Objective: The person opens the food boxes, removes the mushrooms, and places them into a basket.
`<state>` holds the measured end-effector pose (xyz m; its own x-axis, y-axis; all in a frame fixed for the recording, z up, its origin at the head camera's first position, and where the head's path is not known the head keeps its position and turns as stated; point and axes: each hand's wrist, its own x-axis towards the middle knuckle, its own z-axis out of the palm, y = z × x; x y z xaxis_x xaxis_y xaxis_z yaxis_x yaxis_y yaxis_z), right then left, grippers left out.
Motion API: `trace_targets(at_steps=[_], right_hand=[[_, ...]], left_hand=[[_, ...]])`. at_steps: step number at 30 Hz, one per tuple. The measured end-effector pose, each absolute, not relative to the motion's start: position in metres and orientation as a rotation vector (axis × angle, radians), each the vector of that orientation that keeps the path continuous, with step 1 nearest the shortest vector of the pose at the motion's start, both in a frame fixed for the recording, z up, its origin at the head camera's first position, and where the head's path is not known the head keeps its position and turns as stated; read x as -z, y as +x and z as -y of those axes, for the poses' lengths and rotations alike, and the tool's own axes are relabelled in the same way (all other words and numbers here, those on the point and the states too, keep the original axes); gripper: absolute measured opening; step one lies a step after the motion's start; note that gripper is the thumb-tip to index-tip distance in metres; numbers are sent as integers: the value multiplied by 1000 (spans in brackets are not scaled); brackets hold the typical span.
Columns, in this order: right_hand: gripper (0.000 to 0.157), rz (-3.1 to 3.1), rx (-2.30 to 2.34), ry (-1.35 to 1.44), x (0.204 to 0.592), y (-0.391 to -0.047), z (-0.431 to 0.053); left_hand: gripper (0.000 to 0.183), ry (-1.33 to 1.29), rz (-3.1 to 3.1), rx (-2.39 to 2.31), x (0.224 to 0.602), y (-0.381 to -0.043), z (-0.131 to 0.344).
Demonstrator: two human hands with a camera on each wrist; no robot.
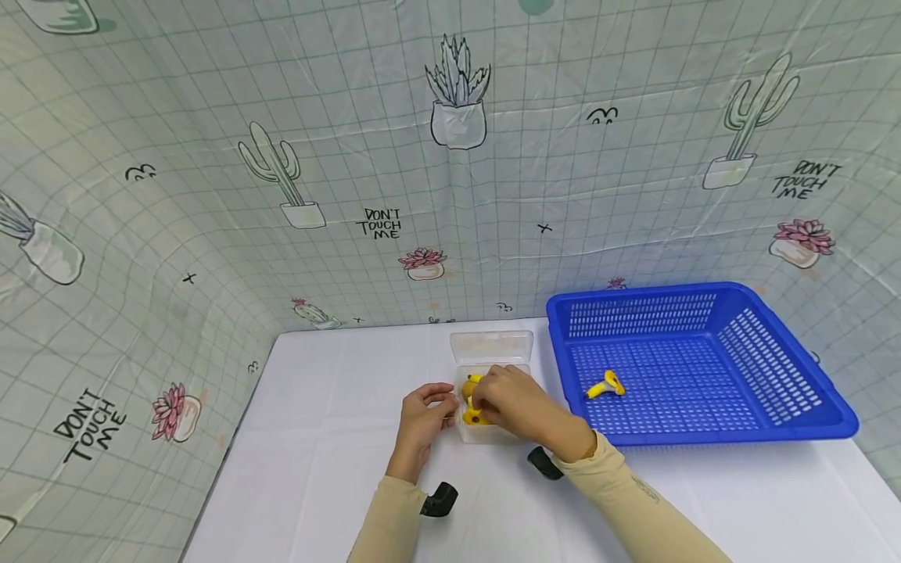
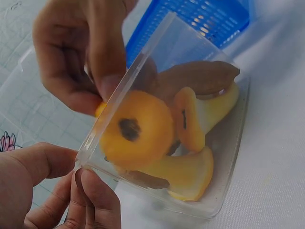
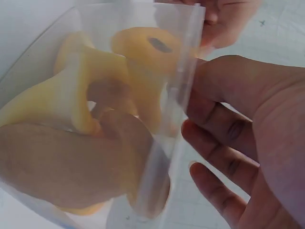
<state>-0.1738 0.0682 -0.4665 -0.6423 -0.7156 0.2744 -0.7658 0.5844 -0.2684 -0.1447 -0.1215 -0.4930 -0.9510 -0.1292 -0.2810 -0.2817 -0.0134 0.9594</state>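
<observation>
A clear plastic box (image 1: 493, 435) stands on the white table with its hinged lid (image 1: 491, 347) raised at the back. My left hand (image 1: 420, 426) pinches the box's rim at the left side between thumb and fingers. From the right, my right hand (image 1: 515, 400) reaches over the box and pinches a yellow mushroom-shaped piece (image 2: 138, 129) near the rim. Through the clear wall in the left wrist view, more yellow pieces (image 2: 190, 174) and a brown elongated piece (image 2: 195, 78) lie jumbled inside. In the head view my right hand hides part of the contents.
A blue perforated basket (image 1: 704, 439) stands on the right of the table, with one yellow mushroom-shaped piece (image 1: 606, 385) lying in it. Behind the table hangs a gridded cloth (image 1: 493, 234) printed with plants. Black devices (image 1: 439, 500) sit at both wrists.
</observation>
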Motion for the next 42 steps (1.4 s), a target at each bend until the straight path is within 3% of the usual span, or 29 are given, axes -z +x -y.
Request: trace_targets(at_steps=[24, 42], right_hand=[[14, 2524, -558, 1102, 428, -154, -109], [25, 2467, -567, 892, 407, -158, -173]], left_hand=[[29, -462, -2146, -2093, 492, -145, 120], [29, -469, -2176, -2074, 492, -143, 120]])
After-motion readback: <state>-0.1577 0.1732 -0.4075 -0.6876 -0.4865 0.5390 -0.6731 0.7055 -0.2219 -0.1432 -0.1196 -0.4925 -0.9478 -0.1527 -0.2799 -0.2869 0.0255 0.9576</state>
